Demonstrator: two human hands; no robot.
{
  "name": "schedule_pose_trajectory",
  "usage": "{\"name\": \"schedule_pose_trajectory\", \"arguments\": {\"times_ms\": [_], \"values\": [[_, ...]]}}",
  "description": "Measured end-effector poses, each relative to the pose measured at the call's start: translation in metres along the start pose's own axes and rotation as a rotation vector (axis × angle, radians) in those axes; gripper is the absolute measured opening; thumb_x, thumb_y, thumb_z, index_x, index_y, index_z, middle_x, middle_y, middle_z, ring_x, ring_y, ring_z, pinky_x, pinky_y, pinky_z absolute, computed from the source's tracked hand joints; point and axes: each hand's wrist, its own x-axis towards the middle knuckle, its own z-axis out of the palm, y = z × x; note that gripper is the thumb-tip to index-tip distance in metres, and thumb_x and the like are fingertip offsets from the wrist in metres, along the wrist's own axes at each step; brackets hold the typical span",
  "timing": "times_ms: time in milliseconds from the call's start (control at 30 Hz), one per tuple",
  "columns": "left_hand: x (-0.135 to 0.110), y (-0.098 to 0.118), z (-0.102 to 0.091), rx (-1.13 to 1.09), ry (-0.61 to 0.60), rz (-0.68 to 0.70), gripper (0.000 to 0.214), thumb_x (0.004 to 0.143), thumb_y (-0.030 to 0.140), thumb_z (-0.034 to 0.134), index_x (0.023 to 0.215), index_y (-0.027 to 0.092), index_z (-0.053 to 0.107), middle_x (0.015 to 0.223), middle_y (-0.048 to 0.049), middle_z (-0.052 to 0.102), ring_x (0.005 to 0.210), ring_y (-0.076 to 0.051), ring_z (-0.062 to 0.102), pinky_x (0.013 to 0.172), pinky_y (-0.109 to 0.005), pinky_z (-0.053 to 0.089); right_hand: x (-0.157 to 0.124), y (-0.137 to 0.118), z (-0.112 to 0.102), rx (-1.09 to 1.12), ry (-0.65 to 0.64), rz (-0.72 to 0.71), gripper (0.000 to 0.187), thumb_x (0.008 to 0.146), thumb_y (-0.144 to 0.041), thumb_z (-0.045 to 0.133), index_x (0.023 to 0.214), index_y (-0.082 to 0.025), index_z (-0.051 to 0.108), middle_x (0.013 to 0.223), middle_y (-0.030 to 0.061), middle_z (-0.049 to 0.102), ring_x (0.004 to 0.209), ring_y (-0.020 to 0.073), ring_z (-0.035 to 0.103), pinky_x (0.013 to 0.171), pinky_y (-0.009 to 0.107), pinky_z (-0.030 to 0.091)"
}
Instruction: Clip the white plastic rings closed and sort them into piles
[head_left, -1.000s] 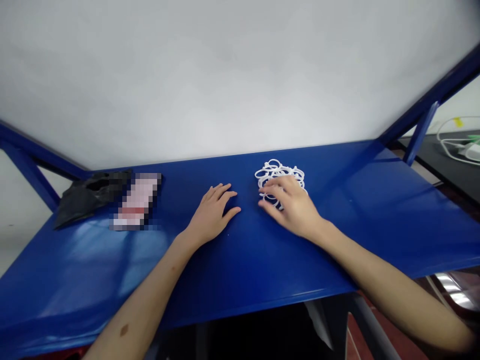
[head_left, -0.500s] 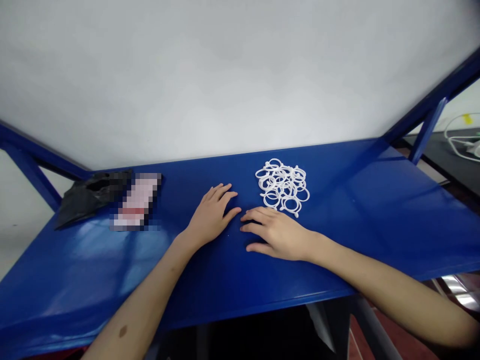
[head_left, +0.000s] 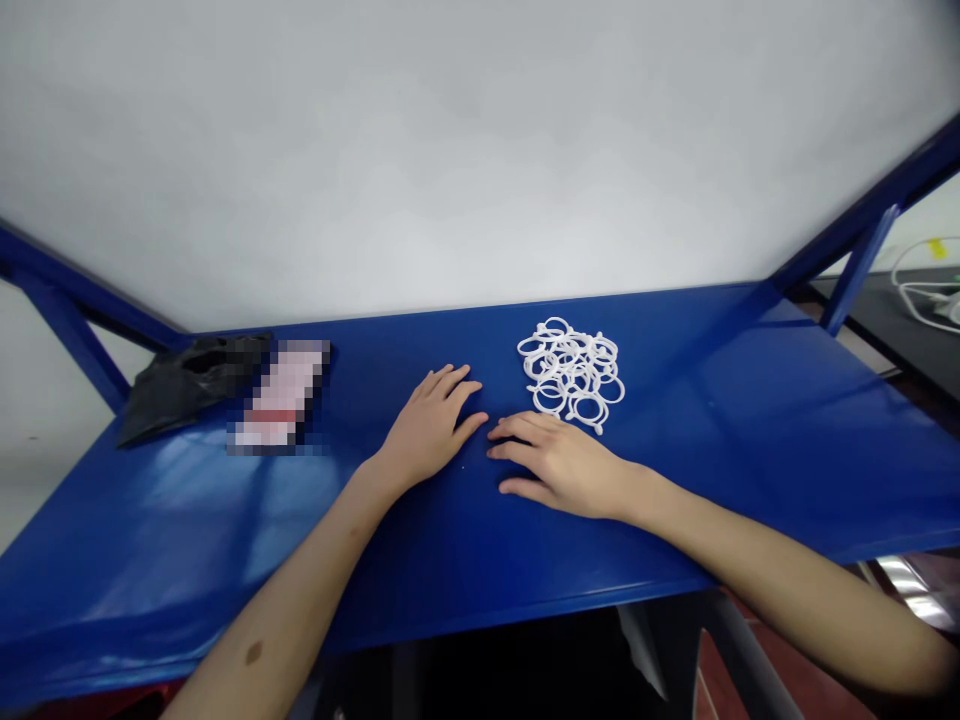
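A pile of several white plastic rings (head_left: pixel 574 372), each with a small round knob, lies on the blue table (head_left: pixel 480 560), right of the middle. They look like curtain rings. Just in front of the pile rests my right hand (head_left: pixel 562 460), palm down with fingers apart and nothing in it; its knuckles are close to the nearest rings. My left hand (head_left: pixel 429 425) lies flat to the left of the pile, fingers spread, also holding nothing. The fingertips of both hands point toward each other across a narrow gap.
At the left are a crumpled black plastic bag (head_left: pixel 180 390) and a blurred-out pinkish flat item (head_left: pixel 281 395). A white wall panel (head_left: pixel 480 150) closes the table's back, with blue frame bars (head_left: pixel 862 265) at the sides. Beyond the right end, a white cable (head_left: pixel 919 300) lies on a dark surface.
The view has shifted slightly, so everything sits a little farther right. Both hands keep the same place and pose on the table; the rings have not moved.
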Motion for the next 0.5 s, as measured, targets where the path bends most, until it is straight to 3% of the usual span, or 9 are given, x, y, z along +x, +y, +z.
{"name": "schedule_pose_trajectory", "arguments": {"times_ms": [500], "values": [[-0.0003, 0.0009, -0.0021, 0.006, -0.018, 0.003, 0.044, 0.099, 0.043, 0.052, 0.135, 0.019, 0.056, 0.154, -0.0126, 0.047, 0.147, -0.031, 0.035, 0.122, -0.053, 0.029, -0.0002, 0.0000, -0.0003, 0.009, 0.002, 0.000, 0.033, 0.096, -0.037, 0.061, 0.122, -0.016, 0.067, 0.127, 0.0135, 0.065, 0.119, 0.0265, 0.060, 0.101, 0.046, 0.052]]}}
